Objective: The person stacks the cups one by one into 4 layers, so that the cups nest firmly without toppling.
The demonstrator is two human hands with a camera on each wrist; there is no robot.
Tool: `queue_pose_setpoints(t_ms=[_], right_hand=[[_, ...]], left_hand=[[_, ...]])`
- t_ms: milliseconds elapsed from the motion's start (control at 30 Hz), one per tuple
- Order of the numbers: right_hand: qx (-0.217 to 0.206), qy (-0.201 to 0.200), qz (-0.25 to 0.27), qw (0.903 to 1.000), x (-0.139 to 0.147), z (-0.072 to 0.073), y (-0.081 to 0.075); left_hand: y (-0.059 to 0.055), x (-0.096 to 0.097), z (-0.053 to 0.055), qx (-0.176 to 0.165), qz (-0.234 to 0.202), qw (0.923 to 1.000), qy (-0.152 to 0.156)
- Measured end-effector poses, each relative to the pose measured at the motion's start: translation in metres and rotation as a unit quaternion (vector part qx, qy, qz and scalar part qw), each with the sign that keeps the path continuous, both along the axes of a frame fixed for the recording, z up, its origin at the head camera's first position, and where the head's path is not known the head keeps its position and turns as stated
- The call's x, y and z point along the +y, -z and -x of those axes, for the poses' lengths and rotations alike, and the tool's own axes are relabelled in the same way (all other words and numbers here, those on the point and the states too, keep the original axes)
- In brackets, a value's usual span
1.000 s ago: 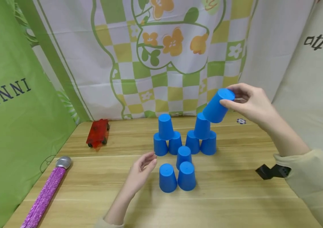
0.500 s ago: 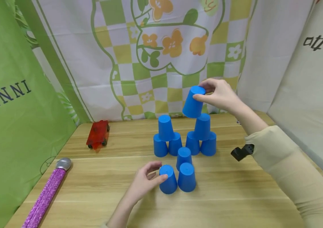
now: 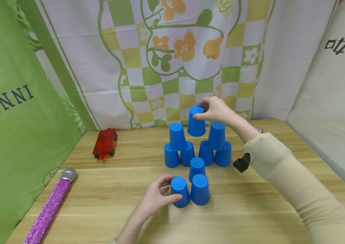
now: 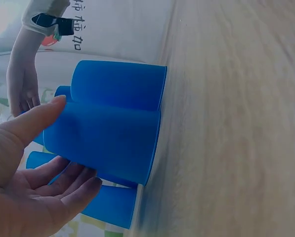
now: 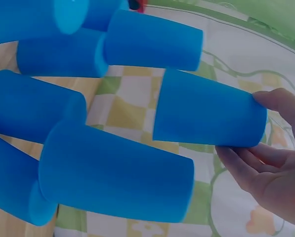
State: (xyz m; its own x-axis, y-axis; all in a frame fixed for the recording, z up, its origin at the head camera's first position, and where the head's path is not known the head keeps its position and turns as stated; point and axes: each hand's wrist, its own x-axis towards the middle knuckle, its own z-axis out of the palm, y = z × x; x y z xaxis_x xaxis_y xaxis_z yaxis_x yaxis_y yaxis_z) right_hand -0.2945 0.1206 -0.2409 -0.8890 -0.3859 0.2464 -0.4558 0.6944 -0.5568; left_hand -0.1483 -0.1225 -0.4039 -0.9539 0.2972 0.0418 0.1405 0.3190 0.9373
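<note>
Care seemed due first to the held cup [image 3: 196,128], hanging near the middle of the frame, roughly upright with its wide rim down. The right grip [image 3: 216,110] pinched it by the narrow end, leaving the rim free. Below lay the likely seat: the inner left base cup [image 3: 187,156] and inner right base cup [image 3: 206,155]. Flanking that slot stood the upper left cup [image 3: 176,137] and upper right cup [image 3: 217,137], so a straight, level descent looked best (a sideways brush could have toppled either). Centring the rim, letting both base cups share the weight, then loosening gently would have suited. At lower centre, the left grip [image 3: 155,196] was half open about the left front cup [image 3: 179,195]; firm contact could not be told. Keeping it quiet seemed wise, with the right front cup [image 3: 199,191] just beside. A microphone [image 3: 68,174] lay on the table [image 3: 114,203], lower left.
</note>
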Motion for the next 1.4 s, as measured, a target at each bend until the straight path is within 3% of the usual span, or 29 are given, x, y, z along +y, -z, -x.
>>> queue_pose_setpoints(t_ms=[233, 467, 900, 1400], right_hand=[[-0.027, -0.019, -0.065, 0.9974, -0.007, 0.005, 0.01], [-0.055, -0.028, -0.093, 0.9937, -0.012, 0.007, 0.017], [-0.071, -0.025, -0.107, 0.9914, -0.014, 0.006, 0.022], [-0.074, -0.015, -0.12, 0.9899, -0.015, 0.005, 0.02]], left_hand=[[0.003, 0.001, 0.003, 0.001, -0.003, 1.0, -0.004], [0.004, 0.002, 0.003, 0.005, -0.013, 0.9999, -0.005], [0.006, 0.001, 0.003, 0.015, 0.003, 0.9996, -0.022], [0.0, 0.002, 0.001, 0.014, -0.002, 0.999, -0.043]])
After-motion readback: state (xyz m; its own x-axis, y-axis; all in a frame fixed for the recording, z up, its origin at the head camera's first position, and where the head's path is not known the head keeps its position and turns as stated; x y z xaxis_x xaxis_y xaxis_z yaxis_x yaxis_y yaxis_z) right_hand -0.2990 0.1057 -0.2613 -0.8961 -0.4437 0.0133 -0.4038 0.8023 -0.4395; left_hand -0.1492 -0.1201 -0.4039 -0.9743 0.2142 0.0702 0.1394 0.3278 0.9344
